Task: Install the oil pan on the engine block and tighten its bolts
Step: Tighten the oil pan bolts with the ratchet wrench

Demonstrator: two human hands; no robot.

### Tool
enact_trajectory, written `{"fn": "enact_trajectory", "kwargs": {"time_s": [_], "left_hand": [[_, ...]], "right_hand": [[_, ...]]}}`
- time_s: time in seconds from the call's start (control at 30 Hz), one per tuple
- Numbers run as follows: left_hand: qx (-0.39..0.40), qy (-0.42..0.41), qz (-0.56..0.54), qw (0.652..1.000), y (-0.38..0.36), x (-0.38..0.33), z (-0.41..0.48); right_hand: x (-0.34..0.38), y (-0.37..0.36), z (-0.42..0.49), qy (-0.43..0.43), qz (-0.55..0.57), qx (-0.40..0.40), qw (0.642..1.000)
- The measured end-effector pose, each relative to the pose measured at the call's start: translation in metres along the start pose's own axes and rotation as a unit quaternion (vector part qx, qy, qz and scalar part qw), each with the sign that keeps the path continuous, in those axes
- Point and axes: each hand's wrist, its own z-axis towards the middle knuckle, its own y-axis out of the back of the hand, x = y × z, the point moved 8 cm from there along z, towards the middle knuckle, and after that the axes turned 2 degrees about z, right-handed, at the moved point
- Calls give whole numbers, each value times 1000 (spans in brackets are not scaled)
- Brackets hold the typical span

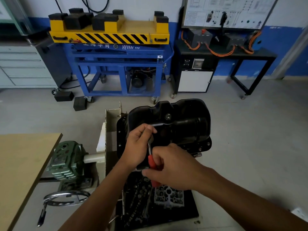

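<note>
Left hand (138, 145) curls round the metal head end of a ratchet (150, 160), held at the near flange of the oil pan (183, 125); right hand (170, 165), at the left's 4 o'clock, grips the ratchet's red handle; the black oil pan sits on top of the engine (168, 195), just right of centre, bolt holes showing along its rim; a green gearbox (66, 160) lies at the pan's 8 o'clock; a tan worktop (21, 164) fills 9 o'clock; a blue-and-yellow lift cart (116, 52) stands at 12 o'clock by the wall.
</note>
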Motion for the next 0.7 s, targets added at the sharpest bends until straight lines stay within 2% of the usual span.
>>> {"fn": "enact_trajectory", "kwargs": {"time_s": [0.27,0.43,0.57,0.7], "left_hand": [[9,28,12,1000,-1,-4,-1],[25,55,-22,998,4,-1,-4],[58,79,-14,995,2,1,-5],[79,79,-49,993,-3,-1,-8]], "right_hand": [[-12,11,3,0,2,39,999],[-28,29,10,-34,-6,87,996],[-43,52,24,-52,-123,43,990],[-54,63,36,-61,-151,-32,986]]}}
